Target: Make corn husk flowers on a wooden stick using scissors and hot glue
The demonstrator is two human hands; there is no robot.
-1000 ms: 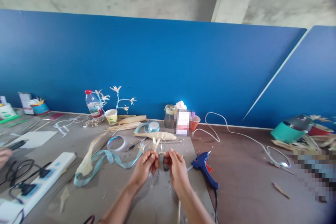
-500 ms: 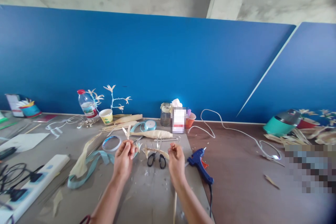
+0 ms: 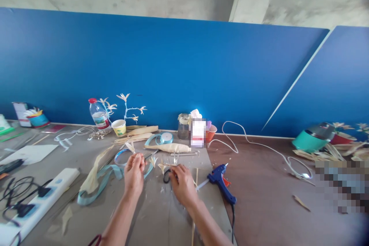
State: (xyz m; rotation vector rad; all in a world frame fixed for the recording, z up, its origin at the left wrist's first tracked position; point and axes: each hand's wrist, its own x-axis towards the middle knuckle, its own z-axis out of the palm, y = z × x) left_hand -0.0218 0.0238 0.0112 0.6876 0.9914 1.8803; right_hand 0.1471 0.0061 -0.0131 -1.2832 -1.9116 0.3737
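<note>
Left of a blue glue gun [image 3: 221,181] on a crowded counter [image 3: 265,207], a person is pinching a pale flower [image 3: 130,146] with the left hand [image 3: 134,175], its fingers pressing together with no visible gap. The flower is poking up above the knuckles, well to the left of the glue gun. Nearer the glue gun, on its left, the right hand [image 3: 184,184] is resting over black scissors [image 3: 164,179], one handle loop showing past the bent fingers; whether they are gripping anything or merely touching, one cannot tell. A second flower [image 3: 162,167] is lying beside that loop, between the left hand and the glue gun. A cord [image 3: 233,215] is trailing from the glue gun's handle, near the right forearm [image 3: 207,219]. That closeness is likely posing a risk: an outward swing of the arm could be snagging the cord and dragging the gun, possibly hot. Too firm a pinch could be crushing the held flower, and a hasty lift of the scissors could be catching the other.
</note>
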